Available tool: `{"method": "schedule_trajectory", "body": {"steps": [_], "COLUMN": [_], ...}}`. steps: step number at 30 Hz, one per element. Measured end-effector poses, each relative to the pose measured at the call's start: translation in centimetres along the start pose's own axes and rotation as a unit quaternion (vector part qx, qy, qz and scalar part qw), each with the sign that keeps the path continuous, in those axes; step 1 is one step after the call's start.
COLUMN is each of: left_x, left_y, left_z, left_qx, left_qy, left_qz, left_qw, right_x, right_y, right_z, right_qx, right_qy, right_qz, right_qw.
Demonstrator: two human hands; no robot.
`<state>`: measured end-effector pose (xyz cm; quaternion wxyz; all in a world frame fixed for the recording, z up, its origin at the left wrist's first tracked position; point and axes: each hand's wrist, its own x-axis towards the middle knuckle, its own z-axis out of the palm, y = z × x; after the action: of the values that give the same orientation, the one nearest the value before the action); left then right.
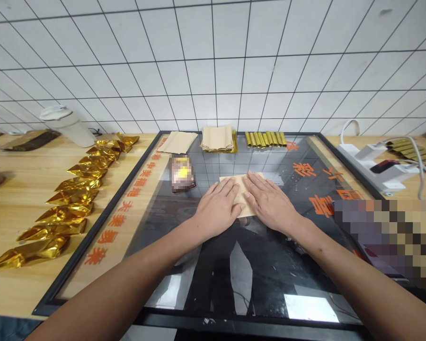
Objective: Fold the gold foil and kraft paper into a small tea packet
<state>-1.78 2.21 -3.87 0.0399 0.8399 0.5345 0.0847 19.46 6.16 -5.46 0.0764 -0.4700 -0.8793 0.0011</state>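
A tan sheet of paper point(246, 210) lies on the dark glass panel point(213, 258) in front of me. My left hand point(217, 207) rests flat over its left part, fingers stretched out. Over the right part lies my right hand point(272, 202), palm down with its fingers extended. Between the two hands a strip of the paper shows; the rest is covered by them. Behind the hands sit a stack of tan paper point(216, 139), a loose tan pile point(178, 142), and a row of gold-green rolled tubes point(265, 139).
Left of the black frame stretches a line of folded gold foil pieces point(71, 201), with a white cup point(69, 125) behind. A small blurred packet point(182, 174) lies on the glass. At right are a power strip point(371, 170) with cables and a blurred item point(383, 239). A tiled wall closes the back.
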Motion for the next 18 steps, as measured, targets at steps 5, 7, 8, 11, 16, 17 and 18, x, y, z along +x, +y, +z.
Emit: {"method": "schedule_trajectory", "body": {"steps": [5, 7, 8, 11, 16, 17, 18], "left_x": [-0.02, -0.01, -0.01, -0.01, -0.04, -0.05, -0.05], "left_y": [-0.16, -0.18, -0.18, -0.14, -0.05, -0.06, -0.08], "left_z": [0.21, 0.24, 0.23, 0.15, 0.00, 0.02, 0.06], "left_qx": [-0.002, -0.004, -0.005, -0.005, -0.007, -0.007, -0.007], "left_qy": [0.010, 0.015, 0.016, 0.011, 0.006, 0.007, 0.007], "left_qz": [0.008, 0.009, 0.009, 0.007, 0.004, 0.004, 0.005], "left_qw": [1.000, 1.000, 1.000, 1.000, 1.000, 1.000, 1.000], "right_x": [-0.06, -0.05, -0.05, -0.05, -0.06, -0.07, -0.06], "right_y": [0.05, 0.06, 0.06, 0.02, 0.00, 0.02, 0.04], "right_z": [0.01, 0.01, 0.02, 0.00, -0.03, 0.00, 0.04], "right_qx": [0.001, 0.006, 0.008, 0.008, 0.006, 0.005, 0.005], "right_qy": [0.012, 0.014, 0.013, 0.011, 0.009, 0.009, 0.008], "right_qz": [-0.009, -0.010, -0.009, -0.006, -0.004, -0.004, -0.005], "right_qw": [1.000, 1.000, 1.000, 1.000, 1.000, 1.000, 1.000]}}
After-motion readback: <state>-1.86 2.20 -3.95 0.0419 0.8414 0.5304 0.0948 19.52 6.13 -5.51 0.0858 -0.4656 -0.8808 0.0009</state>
